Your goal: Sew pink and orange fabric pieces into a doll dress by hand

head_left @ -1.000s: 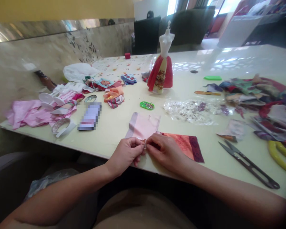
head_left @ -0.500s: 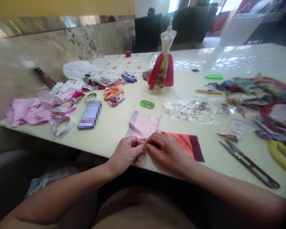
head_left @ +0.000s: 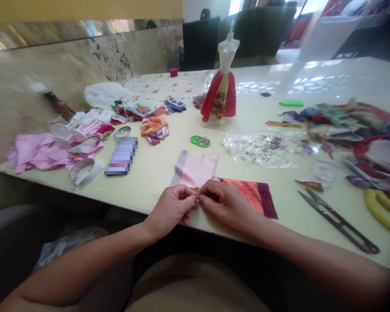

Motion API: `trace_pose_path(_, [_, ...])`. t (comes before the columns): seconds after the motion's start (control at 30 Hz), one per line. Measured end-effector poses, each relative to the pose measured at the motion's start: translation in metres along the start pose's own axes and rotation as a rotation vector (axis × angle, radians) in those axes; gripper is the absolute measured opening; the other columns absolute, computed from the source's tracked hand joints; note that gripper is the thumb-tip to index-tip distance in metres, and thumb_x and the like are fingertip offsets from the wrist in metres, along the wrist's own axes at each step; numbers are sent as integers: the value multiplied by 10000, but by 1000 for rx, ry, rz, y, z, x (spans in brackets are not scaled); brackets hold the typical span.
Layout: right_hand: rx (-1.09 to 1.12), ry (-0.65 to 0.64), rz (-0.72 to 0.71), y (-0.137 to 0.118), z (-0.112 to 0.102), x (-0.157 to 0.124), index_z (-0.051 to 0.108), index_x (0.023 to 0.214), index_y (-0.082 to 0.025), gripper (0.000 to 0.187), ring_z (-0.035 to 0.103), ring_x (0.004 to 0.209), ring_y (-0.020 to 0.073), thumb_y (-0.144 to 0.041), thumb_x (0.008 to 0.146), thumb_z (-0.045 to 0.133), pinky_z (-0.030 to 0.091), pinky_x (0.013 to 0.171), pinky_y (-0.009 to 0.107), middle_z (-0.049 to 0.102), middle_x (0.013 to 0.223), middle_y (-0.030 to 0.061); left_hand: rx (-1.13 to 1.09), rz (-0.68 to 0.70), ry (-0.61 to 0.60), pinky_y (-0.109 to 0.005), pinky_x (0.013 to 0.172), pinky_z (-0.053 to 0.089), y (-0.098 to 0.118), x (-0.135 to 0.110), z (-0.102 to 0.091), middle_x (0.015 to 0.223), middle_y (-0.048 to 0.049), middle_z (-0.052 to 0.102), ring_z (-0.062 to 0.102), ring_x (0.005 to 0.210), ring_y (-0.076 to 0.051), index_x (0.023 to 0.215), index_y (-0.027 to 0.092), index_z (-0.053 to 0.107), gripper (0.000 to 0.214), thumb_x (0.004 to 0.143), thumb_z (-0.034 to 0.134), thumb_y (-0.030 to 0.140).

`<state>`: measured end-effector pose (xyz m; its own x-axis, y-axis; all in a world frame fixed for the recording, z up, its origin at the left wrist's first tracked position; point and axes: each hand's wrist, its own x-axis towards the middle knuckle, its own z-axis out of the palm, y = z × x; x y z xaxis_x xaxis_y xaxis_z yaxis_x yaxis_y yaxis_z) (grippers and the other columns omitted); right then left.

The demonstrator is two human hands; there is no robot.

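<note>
My left hand [head_left: 171,207] and my right hand [head_left: 224,201] meet at the near edge of the pale table [head_left: 156,169], fingertips pinched together on something small at the joint of two fabric pieces. A pink cloth piece [head_left: 195,170] lies just beyond my left hand. An orange-red cloth piece with a dark border [head_left: 255,196] lies beyond my right hand. What sits between the fingertips is too small to name.
Thread snips [head_left: 338,221] and yellow-handled scissors [head_left: 383,209] lie at the right. A small dress form with a red dress [head_left: 221,93] stands in the middle. Fabric scraps [head_left: 354,125], a clear plastic bag [head_left: 260,149], tape rolls [head_left: 84,170] and pink cloth [head_left: 39,151] surround it.
</note>
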<state>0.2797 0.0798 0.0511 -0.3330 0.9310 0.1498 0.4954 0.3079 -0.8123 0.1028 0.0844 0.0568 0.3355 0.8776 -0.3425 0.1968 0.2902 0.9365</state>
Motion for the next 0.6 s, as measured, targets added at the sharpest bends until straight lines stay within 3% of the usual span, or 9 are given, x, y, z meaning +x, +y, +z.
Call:
trace_pose_path(0.37, [26,-4,-36,0,-4,-1,638,773,-182,181,601,732,143,-84,862,514,424,683,262,674,777,17,0,36,-22,-172,403,419,0,0,-1,569,47,519,463,452,-66,778,152,577,272,816,662,408])
trace_pose_path(0.6, [30,125,46,6,-6,1,629,839,-187,134,600,772,153,-92,851,535,437,712,273,668,830,24,7,25,13,-157,391,401,-1,0,1,512,63,489,441,427,-61,755,166,541,255,834,626,393])
